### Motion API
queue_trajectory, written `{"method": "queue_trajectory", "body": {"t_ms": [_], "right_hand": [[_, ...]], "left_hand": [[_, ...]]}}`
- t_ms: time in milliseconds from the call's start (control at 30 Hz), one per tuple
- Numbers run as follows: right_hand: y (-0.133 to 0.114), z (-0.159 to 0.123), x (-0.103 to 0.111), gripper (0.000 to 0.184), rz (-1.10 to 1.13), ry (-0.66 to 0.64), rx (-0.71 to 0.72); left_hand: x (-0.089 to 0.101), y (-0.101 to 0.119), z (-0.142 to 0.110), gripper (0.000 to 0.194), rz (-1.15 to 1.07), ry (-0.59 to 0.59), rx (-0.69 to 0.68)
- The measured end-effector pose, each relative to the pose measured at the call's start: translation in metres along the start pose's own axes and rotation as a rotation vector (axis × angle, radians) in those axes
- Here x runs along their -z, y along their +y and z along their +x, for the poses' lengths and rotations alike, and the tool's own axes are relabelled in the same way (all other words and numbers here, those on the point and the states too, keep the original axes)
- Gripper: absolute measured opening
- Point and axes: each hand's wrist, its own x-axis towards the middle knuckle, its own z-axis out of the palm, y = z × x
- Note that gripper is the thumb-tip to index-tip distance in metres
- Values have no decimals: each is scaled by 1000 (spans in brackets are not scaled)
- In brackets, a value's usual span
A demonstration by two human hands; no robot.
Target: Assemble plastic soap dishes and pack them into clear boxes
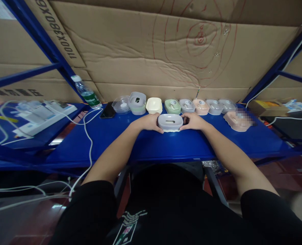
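Observation:
Between my two hands is a grey plastic box (pixel 170 126) with rounded corners and a slot in its top; a pale scalloped edge shows beneath it. My left hand (pixel 152 122) is closed on the box's left side, thumb near the front. On the opposite side my right hand (pixel 191 121) grips it with thumb and curled fingers. Just behind the box stands a row: a cream container (pixel 154 106), a green box (pixel 172 107), a grey box (pixel 187 106) and a pinkish box (pixel 201 107). The fingers behind the box are partly hidden.
Clear plastic lids (pixel 121 104) and stacked grey and green parts (pixel 137 103) stand at the back left, near a phone (pixel 107 111) and a water bottle (pixel 86 92). A pink piece (pixel 237 123) lies right. A white cable (pixel 91 144) crosses the blue table (pixel 151 146).

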Motion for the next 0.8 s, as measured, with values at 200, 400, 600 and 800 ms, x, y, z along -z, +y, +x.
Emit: {"method": "queue_trajectory", "body": {"t_ms": [200,400,600,800], "right_hand": [[-1,0,-1,77,-3,22,-5],[-4,-1,0,76,-41,43,15],[-5,-1,1,79,-98,34,13],[-4,0,0,79,-99,16,12]], "left_hand": [[0,7,-4,85,-2,-12,11],[2,15,-7,84,74,-20,30],[2,9,-2,92,115,-34,54],[-1,2,1,90,43,-40,-18]]}}
